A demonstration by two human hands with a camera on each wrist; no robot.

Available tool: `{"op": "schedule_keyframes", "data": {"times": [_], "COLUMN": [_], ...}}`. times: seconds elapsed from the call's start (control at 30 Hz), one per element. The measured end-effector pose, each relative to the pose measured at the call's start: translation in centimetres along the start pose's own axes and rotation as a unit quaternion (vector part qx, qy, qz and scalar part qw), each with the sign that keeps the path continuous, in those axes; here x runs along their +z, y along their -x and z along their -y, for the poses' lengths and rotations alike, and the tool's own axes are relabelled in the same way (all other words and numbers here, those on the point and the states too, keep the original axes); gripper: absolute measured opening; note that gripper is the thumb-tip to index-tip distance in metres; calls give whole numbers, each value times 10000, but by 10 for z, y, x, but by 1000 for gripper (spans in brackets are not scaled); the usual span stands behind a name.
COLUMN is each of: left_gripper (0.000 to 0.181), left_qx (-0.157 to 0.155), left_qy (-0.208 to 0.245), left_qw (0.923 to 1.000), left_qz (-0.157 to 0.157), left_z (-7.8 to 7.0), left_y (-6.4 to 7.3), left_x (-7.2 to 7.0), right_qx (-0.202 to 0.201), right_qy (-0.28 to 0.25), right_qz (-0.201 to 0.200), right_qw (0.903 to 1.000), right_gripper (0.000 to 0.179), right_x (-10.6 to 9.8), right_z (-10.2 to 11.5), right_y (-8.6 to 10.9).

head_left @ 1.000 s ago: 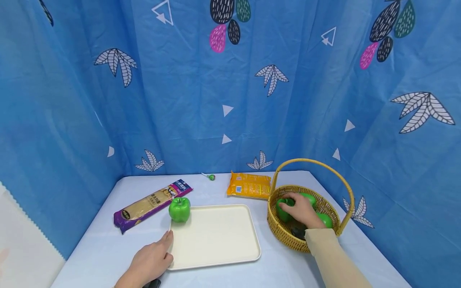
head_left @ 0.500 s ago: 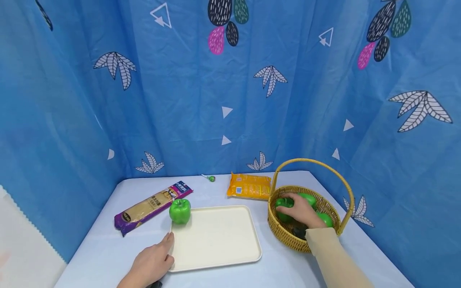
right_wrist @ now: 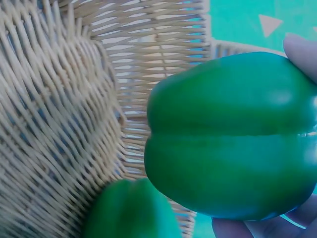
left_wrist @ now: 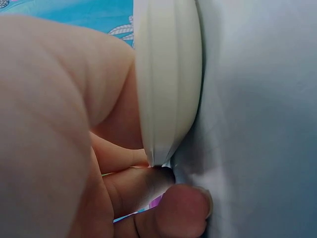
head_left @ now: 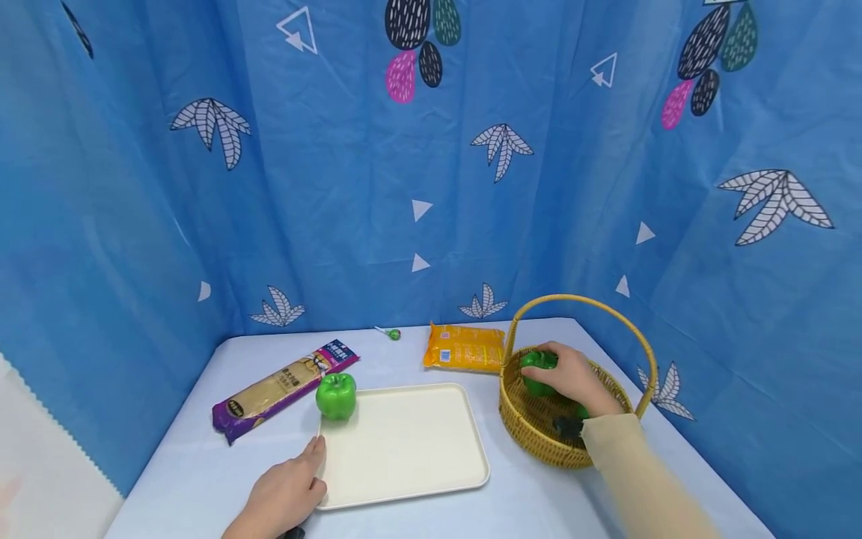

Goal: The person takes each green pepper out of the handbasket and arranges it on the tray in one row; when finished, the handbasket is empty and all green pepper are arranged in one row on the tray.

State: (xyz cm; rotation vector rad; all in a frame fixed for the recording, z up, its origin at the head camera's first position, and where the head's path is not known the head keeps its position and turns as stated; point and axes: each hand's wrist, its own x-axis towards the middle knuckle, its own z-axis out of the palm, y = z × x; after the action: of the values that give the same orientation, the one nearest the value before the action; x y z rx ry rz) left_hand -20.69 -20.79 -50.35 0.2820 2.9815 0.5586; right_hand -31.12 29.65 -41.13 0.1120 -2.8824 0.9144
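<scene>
My right hand (head_left: 575,378) grips a green bell pepper (head_left: 539,372) at the left side of the wicker basket (head_left: 528,436). In the right wrist view this bell pepper fills the right half, with fingertips (right_wrist: 299,54) at its edges. Under it, another green pepper (right_wrist: 131,210) lies in the basket. My left hand (head_left: 279,490) holds the left rim of the cream tray (head_left: 411,442). The left wrist view shows the thumb side over the tray's edge (left_wrist: 166,84) and fingers curled by its corner. Another green bell pepper (head_left: 336,397) sits at the tray's far left corner.
Behind the tray, a purple packet of long pasta-like contents (head_left: 286,389) lies slanted at left. A small lollipop (head_left: 393,334) and an orange packet (head_left: 465,348) lie at the back. The basket's tall handle (head_left: 572,296) arches over it. Blue curtains (head_left: 364,187) surround the table.
My right hand has lifted the bell pepper slightly up and to the right within the basket. The left hand and tray stay put.
</scene>
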Motion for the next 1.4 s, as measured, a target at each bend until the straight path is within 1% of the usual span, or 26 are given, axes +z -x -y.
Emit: {"op": "schedule_keyframes", "data": {"times": [0.1, 0.2, 0.3, 0.4, 0.53, 0.67, 0.73, 0.87, 0.97, 1.13, 1.27, 1.4], "left_gripper": [70, 71, 70, 70, 70, 70, 70, 70, 69, 69, 70, 70], "left_qx": [0, 18, 40, 65, 69, 75, 71, 112, 141, 133, 141, 111], "left_qy": [19, 29, 32, 50, 65, 75, 95, 83, 38, -15, 26, 61], "left_qw": [10000, 10000, 10000, 9999, 9999, 9997, 9997, 9995, 9992, 9991, 9992, 9993], "left_qz": [-21, -33, -49, -75, -144, -221, -234, -295, -359, -398, -362, -354], "left_z": [0, 1, 2, 2, 4, 4, 4, 2, 1, 0, 0, 1], "left_y": [1, 2, 2, 1, 1, 1, 2, 3, 4, 3, 3, 2], "left_x": [0, 1, 1, 1, 1, 0, 0, -1, 0, 0, 0, 1], "right_qx": [-89, -156, -268, -386, -500, -657, -731, -715, -692, -883, -806, -746], "right_qy": [75, 97, 36, -107, -512, -870, -934, -945, -859, -665, -545, -558], "right_qz": [-73, -166, -230, -177, 56, 222, 298, 388, 371, 230, 155, 150], "right_qw": [9999, 9997, 9994, 9990, 9974, 9938, 9925, 9922, 9932, 9936, 9951, 9955], "right_gripper": [72, 71, 70, 70, 67, 62, 61, 64, 64, 63, 63, 64], "right_x": [-6, -9, -7, 1, 27, 59, 78, 116, 141, 176, 194, 204], "right_z": [7, 20, 41, 67, 106, 141, 156, 181, 195, 210, 215, 215], "right_y": [5, 12, 18, 22, 21, 14, 12, 5, -1, -8, -11, -13]}}
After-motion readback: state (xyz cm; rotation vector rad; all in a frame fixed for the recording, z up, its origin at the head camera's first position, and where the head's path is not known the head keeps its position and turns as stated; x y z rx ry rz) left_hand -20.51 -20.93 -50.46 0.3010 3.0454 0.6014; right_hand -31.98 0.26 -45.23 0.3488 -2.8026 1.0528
